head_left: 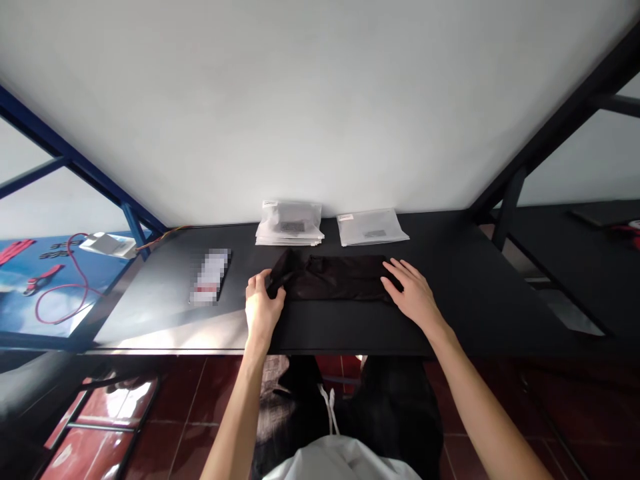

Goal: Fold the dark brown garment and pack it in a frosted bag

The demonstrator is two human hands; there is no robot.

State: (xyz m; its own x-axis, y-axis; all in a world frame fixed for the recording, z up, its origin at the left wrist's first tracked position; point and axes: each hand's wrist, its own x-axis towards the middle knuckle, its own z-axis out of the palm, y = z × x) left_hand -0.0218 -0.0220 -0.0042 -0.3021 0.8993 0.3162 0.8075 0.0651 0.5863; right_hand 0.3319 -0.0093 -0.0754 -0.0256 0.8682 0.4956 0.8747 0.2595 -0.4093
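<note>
A dark brown-black folded cloth (340,277) lies as a long strip across the black table in front of me. My left hand (263,300) is at its left end, with thumb and fingers curled around the raised, bunched edge. My right hand (410,290) rests on the right end, palm down, its fingers stretched out and its thumb apart. Behind the cloth lies a stack of frosted zip bags (290,227). To the right of the stack is a single frosted zip bag (375,228) with a small dark patch showing through.
A phone-like object (211,275), blurred out, lies left on the black table (500,287). A blue table (115,267) adjoins at the left, bearing a white box (107,245), a red cable (55,289) and straps. Metal frames rise at both sides before a pale wall.
</note>
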